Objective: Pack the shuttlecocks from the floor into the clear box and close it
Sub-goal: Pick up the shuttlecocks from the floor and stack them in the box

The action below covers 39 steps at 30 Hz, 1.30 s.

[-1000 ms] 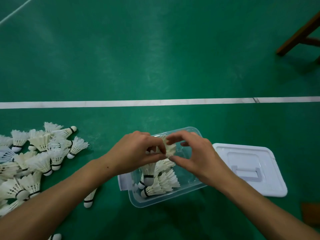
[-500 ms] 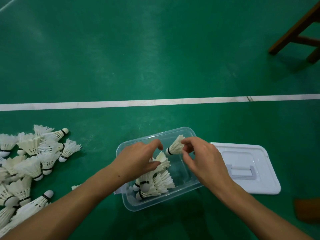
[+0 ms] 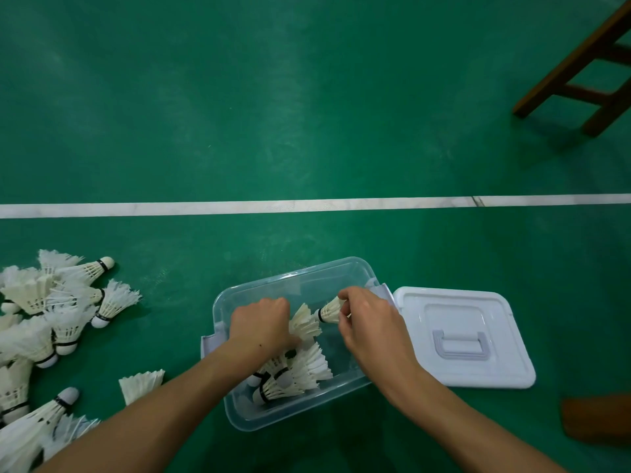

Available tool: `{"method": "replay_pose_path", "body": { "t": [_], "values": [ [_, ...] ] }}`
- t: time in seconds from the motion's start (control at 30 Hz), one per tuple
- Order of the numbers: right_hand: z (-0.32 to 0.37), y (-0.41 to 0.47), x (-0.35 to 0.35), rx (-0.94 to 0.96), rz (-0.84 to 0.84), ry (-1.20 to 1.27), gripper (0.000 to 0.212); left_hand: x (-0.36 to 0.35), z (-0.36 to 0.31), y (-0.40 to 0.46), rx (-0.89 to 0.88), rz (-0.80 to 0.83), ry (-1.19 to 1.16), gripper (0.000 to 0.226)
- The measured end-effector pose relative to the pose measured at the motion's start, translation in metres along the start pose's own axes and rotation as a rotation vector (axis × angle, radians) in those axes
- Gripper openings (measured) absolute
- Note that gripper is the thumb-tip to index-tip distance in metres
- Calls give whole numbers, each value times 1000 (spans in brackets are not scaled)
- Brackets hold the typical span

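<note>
Shuttlecock (image 3: 329, 311) pinched in the right hand (image 3: 367, 322) over the box (image 3: 341, 268); left hand (image 3: 261, 324), knuckles up, grips shuttlecocks (image 3: 304, 324) inside.

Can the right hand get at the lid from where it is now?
Probably yes. The lid lies flat on the floor just right of the clear box, nothing on it, but the right hand pinches a shuttlecock.

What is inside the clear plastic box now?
Several white feather shuttlecocks lie in the clear plastic box; the right hand holds another. The left hand covers some.
</note>
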State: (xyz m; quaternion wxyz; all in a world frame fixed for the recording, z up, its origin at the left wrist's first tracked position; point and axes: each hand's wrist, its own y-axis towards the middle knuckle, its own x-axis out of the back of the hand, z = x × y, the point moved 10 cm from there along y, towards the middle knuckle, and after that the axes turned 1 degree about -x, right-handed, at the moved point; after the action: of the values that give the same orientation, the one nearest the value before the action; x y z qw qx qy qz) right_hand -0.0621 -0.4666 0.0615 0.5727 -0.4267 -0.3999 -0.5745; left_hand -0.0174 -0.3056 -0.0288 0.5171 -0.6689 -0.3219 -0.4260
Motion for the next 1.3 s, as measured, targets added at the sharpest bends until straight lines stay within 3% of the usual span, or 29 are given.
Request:
{"method": "replay_pose_path", "body": {
  "t": [0.23,0.37,0.57,0.87,0.97,1.1,1.3],
  "values": [
    [-3,12,-28,-27,115,109,27,5,-2,2,-62,9,-26,34],
    [-12,15,-43,-108,194,201,23,15,-12,5,-132,-51,59,35],
    [-22,24,-67,-189,269,253,27,9,-16,5,-170,-18,114,41],
    [-14,15,-43,-137,282,196,48,62,-25,-35,-254,-173,51,76],
    [-4,6,-10,-64,243,387,43,80,-27,-45,-316,-138,-82,94],
    [19,-9,14,49,343,704,44,107,-38,-57,-455,-184,-218,109],
    [26,-10,22,121,300,691,35,120,-46,-66,-622,-291,-393,107]
  ]
}}
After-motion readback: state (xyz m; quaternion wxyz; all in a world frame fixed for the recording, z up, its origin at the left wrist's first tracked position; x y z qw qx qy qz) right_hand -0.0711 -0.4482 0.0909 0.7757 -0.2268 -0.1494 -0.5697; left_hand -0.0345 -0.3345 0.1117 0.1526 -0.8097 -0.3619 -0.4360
